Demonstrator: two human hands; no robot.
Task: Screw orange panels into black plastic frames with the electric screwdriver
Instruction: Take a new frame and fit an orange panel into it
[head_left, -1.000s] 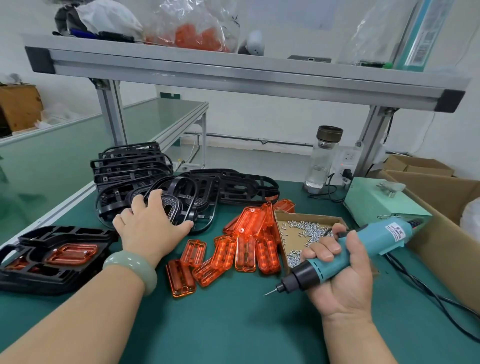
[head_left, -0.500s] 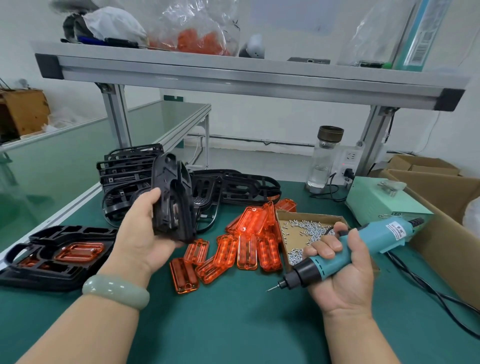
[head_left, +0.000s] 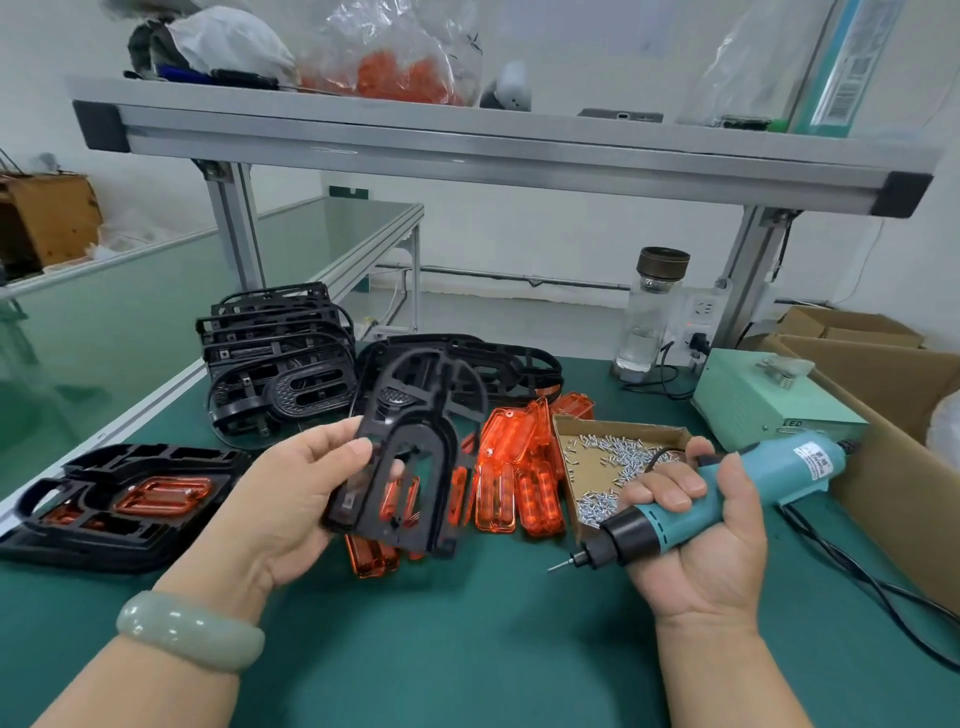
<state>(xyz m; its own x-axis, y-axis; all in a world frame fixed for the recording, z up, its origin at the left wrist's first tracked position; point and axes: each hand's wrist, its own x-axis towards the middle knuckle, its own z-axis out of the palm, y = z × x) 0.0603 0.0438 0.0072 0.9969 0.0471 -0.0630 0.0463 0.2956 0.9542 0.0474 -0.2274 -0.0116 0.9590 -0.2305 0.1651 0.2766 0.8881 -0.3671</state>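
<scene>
Black frame (head_left: 441, 493) is hanging tilted above the green table (head_left: 467, 649), over a heap of orange panels (head_left: 514, 467). The left hand (head_left: 291, 499) is pinching the frame's lower left edge between thumb and curled fingers. The right hand (head_left: 696, 540) is wrapping all its fingers round the electric screwdriver (head_left: 779, 467), whose bit is pointing down and left. Just behind it, a shallow cardboard tray (head_left: 618, 423) is holding small silver screws (head_left: 618, 452). On the shelf (head_left: 467, 150), a clear bag (head_left: 395, 62) is holding orange parts.
</scene>
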